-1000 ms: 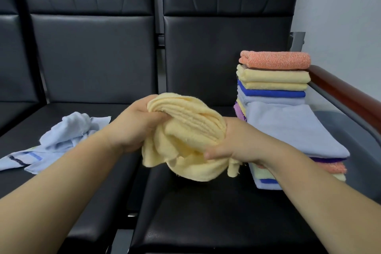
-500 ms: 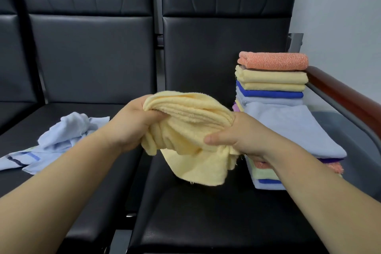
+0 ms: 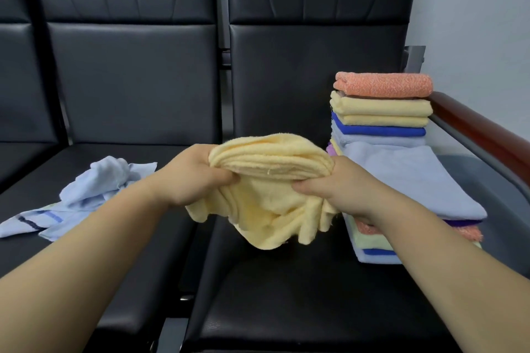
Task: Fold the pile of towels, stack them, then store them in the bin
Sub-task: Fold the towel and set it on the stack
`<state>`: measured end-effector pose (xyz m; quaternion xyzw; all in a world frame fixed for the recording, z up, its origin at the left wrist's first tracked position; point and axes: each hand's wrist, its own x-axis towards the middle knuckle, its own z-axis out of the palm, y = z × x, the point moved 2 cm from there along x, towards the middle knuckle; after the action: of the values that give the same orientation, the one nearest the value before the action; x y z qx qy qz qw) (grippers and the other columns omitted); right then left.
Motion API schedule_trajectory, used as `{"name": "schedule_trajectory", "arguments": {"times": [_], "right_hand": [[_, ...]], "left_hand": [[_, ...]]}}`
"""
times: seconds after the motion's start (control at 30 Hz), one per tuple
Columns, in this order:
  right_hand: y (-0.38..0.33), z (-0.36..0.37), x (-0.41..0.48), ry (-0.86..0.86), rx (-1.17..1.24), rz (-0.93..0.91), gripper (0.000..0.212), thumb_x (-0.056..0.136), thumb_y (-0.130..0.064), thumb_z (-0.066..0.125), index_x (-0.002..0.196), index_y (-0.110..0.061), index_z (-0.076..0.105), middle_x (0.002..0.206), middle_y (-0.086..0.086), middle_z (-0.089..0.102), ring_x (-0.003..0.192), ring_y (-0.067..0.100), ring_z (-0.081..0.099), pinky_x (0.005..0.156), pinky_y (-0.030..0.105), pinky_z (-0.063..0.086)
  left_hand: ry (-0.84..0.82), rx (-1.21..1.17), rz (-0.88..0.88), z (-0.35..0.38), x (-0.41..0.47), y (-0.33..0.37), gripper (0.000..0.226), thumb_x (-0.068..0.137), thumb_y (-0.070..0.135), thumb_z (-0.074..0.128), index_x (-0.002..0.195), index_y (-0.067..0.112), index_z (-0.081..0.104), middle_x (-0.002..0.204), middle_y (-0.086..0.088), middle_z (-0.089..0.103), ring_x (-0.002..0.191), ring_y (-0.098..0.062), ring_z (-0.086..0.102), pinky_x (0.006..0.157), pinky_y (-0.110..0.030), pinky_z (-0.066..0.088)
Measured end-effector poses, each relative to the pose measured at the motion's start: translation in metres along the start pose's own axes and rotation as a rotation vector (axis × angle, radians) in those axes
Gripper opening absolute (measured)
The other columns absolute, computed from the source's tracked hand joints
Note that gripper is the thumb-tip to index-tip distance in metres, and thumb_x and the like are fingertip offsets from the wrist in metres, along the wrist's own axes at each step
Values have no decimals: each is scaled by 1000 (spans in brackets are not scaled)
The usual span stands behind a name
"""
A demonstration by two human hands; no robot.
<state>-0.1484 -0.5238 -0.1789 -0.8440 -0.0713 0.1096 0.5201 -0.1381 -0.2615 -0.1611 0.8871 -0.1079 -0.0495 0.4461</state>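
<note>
Yellow towel is held in the air just left of the folded stack, over the same black seat. It's a bunch, not a fold.

Change over the last second: the two grips have drawn apart. The bunch went from a rounded ball to a wider, flatter band of gathered pleats, and more loose cloth has dropped out below. My read: they're teasing it open to find an edge or corners, so the fold proper hasn't started.

Orientation: the band's long axis runs left-right between the grips, near level and arched slightly up in the middle. Pleat edges face the camera. The loose tail hangs down toward the seat; it looks clear of it, but I can't be sure.

Left grip is closed round the band end farther from the stack, thumb in front. Right grip is closed round the end nearest the stack, thumb in front and low. Whether that hand touches the stack, I can't tell.

The stack is really two piles: a tall rear one topped orange and a lower front one topped pale lilac-blue. Just beyond it is a wooden armrest. Well left of it, on the next seat, lies a crumpled light-blue heap, unfolded. No bin in view.

Most towels look done. Left to do: this one, the blue heap, then the bin.
</note>
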Motion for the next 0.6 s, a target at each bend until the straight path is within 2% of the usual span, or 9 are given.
{"name": "schedule_trajectory", "arguments": {"times": [0.07, 0.17, 0.27, 0.33, 0.4, 0.43, 0.47, 0.53, 0.6], "right_hand": [[1, 4, 1, -75, -6, 6, 33, 82, -26, 87, 112, -33, 74, 104, -14, 78, 99, 5, 73, 91, 32, 59], [1, 8, 3, -88, -206, 8, 43, 73, -26, 92, 112, -31, 72, 105, -10, 77, 100, 9, 73, 92, 36, 60], [-5, 11, 2, -21, -421, -2, 23, 79, -18, 84, 95, -22, 68, 92, -2, 74, 88, 19, 72, 80, 35, 61], [-10, 9, 2, 52, -524, -31, 10, 84, -14, 74, 85, -13, 64, 81, 4, 69, 81, 27, 68, 68, 34, 53], [-15, 6, 1, 113, -615, -52, 13, 90, -17, 66, 79, -10, 61, 75, 4, 64, 75, 23, 61, 62, 30, 44], [-15, 4, 2, 132, -624, -46, 18, 92, -19, 64, 77, -10, 60, 74, 3, 62, 72, 20, 58, 60, 29, 42], [-14, 2, 2, 140, -583, -28, 22, 94, -21, 62, 75, -10, 59, 72, 2, 60, 70, 18, 55, 60, 29, 40], [-10, 0, 0, 128, -374, 12, 21, 94, -25, 64, 78, -12, 62, 71, 2, 63, 70, 19, 60, 64, 30, 45], [-6, 1, -1, 80, -157, 23, 13, 94, -31, 69, 94, -18, 72, 82, 1, 76, 80, 22, 73, 76, 35, 58]], "left_hand": [[-11, -205, 23, -1, -2, 1, 19, 92, 9, 64, 105, 16, 74, 87, -13, 76, 79, -31, 75, 63, -42, 59], [-131, -556, 32, 4, -2, 4, 36, 83, 7, 64, 119, 4, 68, 96, -17, 75, 87, -30, 74, 66, -36, 58], [-262, -760, 36, 8, -2, 9, 44, 86, -3, 68, 129, -1, 61, 118, -21, 72, 108, -35, 71, 80, -39, 60], [-357, -620, 63, 10, -4, 13, 43, 85, -2, 72, 127, 5, 64, 120, -13, 73, 112, -28, 71, 86, -36, 59], [-308, -8, 108, 13, -7, 15, 29, 81, 10, 84, 103, 24, 72, 94, 16, 77, 89, 0, 72, 74, -15, 53], [-270, 283, 104, 14, -6, 14, 24, 78, 18, 87, 88, 31, 69, 79, 24, 72, 75, 6, 67, 65, -11, 47], [-238, 448, 92, 15, -6, 13, 22, 77, 24, 86, 78, 31, 65, 69, 25, 67, 66, 6, 63, 59, -11, 43], [-162, 445, 73, 13, -5, 11, 23, 81, 28, 82, 69, 28, 63, 59, 21, 62, 56, 3, 58, 55, -12, 40], [-84, 214, 67, 3, -4, 8, 15, 86, 26, 80, 75, 26, 70, 65, 18, 69, 60, 3, 64, 58, -14, 45]]}}
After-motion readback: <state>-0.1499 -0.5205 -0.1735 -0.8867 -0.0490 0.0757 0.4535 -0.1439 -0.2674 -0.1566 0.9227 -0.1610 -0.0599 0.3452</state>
